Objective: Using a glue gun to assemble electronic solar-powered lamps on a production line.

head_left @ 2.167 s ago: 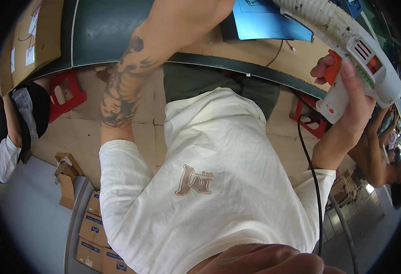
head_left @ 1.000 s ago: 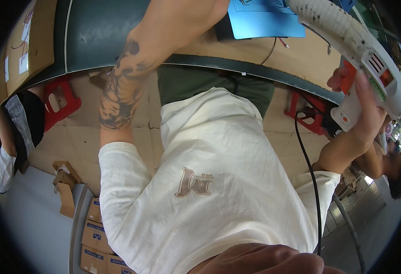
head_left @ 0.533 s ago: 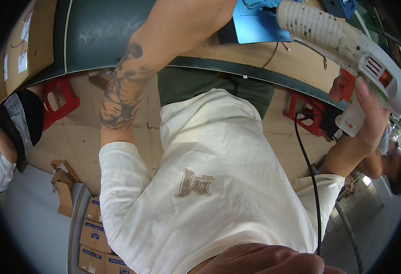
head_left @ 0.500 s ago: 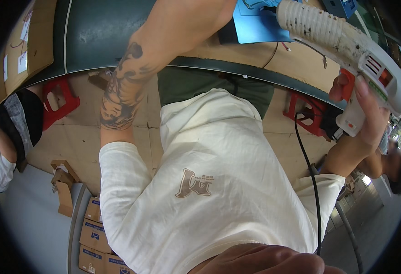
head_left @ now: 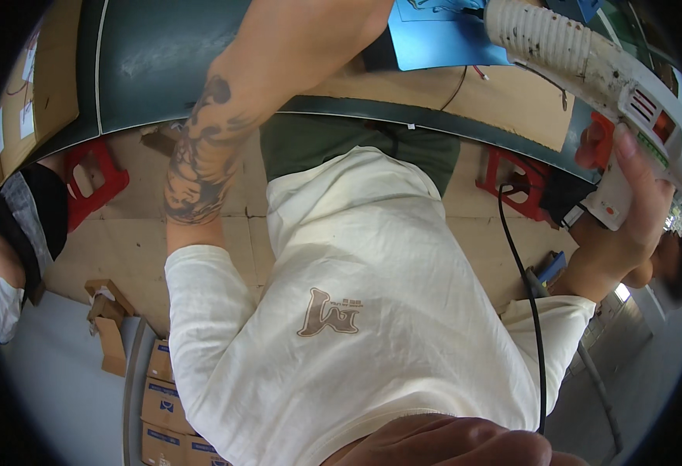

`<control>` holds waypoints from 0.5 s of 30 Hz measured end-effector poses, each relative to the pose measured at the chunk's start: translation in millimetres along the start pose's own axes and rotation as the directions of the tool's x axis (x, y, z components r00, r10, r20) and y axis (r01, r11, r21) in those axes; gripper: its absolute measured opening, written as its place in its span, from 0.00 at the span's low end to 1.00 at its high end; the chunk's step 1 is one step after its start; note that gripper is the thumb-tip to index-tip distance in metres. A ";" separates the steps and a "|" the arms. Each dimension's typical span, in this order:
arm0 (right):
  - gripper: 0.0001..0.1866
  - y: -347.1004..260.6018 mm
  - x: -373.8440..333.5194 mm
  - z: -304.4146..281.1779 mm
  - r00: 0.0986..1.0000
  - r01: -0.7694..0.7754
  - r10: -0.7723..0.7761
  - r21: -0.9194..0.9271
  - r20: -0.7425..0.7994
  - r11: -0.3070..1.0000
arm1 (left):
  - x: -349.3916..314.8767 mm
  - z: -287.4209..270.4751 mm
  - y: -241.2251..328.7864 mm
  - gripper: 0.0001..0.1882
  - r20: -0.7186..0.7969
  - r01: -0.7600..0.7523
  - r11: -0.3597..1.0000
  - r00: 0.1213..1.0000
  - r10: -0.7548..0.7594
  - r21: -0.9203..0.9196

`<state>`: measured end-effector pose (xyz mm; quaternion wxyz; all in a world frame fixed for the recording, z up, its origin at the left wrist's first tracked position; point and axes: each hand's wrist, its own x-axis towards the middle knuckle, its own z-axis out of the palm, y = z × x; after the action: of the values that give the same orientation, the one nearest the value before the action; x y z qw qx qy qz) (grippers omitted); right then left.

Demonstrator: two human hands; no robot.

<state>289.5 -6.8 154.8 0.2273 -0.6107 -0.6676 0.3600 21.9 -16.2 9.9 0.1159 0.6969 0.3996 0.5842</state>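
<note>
My right hand (head_left: pixel 628 225) is shut around the grip of a white hot glue gun (head_left: pixel 581 62) with a ribbed barrel and an orange trigger. The barrel points left, over a blue mat (head_left: pixel 434 39) on the dark green table (head_left: pixel 162 62). A black cord (head_left: pixel 523 287) hangs from the gun down across my white shirt. My tattooed left forearm (head_left: pixel 224 132) reaches up over the table. The left hand itself is cut off by the top edge of the picture.
Red stools (head_left: pixel 96 175) (head_left: pixel 519 175) stand on the cardboard-covered floor under the table. Stacked cardboard boxes (head_left: pixel 162 404) sit at the lower left. One person (head_left: pixel 22 225) is at the far left, another (head_left: pixel 678 264) at the far right.
The glue gun swung slightly right, then its barrel came back left and lower over the blue mat. My left forearm has stayed in place.
</note>
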 end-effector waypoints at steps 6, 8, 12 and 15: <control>0.20 -17.8 9.2 -7.7 0.995 0.064 -0.045 -0.208 0.093 0.976 | -0.9 0.7 -1.6 0.18 -0.003 0.009 1.000 1.000 -0.009 -0.030; 0.20 -26.6 11.8 -9.2 0.993 0.084 -0.058 -0.275 0.104 0.958 | 0.0 -1.0 0.0 0.17 0.006 0.002 1.000 1.000 -0.002 -0.016; 0.22 -46.4 29.5 -27.1 0.961 0.021 0.110 -0.462 0.255 0.887 | 2.0 -5.8 5.6 0.18 0.047 -0.017 1.000 0.999 0.016 0.026; 0.22 -51.5 28.0 -29.1 0.956 0.061 0.081 -0.459 0.284 0.886 | 2.1 -8.8 4.0 0.19 0.072 -0.050 0.997 0.996 0.045 0.065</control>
<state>273.3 26.8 208.6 -0.0289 -0.5902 -0.7571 0.2786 15.6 -20.1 16.5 0.0925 0.7299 0.3978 0.5481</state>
